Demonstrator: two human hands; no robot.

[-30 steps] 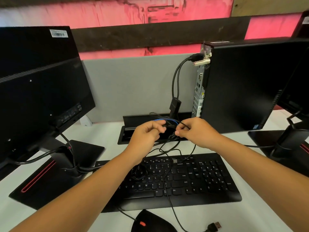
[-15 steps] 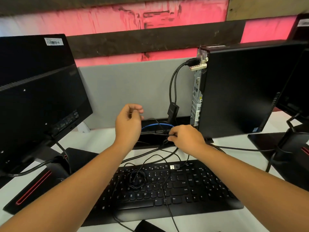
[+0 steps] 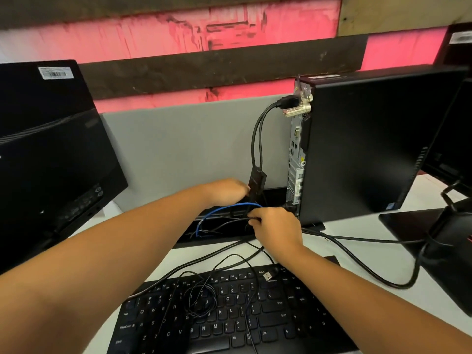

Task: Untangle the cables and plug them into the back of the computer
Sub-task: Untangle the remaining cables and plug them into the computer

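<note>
The black computer tower (image 3: pixel 370 149) stands at the right with its back panel (image 3: pixel 296 159) facing left. Two black cables run from its top port down to a hanging black adapter (image 3: pixel 257 178). My left hand (image 3: pixel 227 190) reaches the adapter's lower end with its fingertips against it; the grip is hidden. My right hand (image 3: pixel 275 231) is closed on thin black cables (image 3: pixel 229 221) just below a blue cable (image 3: pixel 229 207) that loops out of the desk's cable slot (image 3: pixel 217 238). A loose USB plug (image 3: pixel 268 275) lies on the keyboard.
A black keyboard (image 3: pixel 229 315) lies in front with a coil of thin black cable on it. A monitor (image 3: pixel 51 154) stands at the left and another monitor's stand (image 3: pixel 439 241) at the right, with a thick cable curving to it. A grey partition stands behind.
My left hand has dropped from mid-air and moved right to the hanging adapter. My right hand has stayed on the black cables near the tower's base. The view has tilted slightly.
</note>
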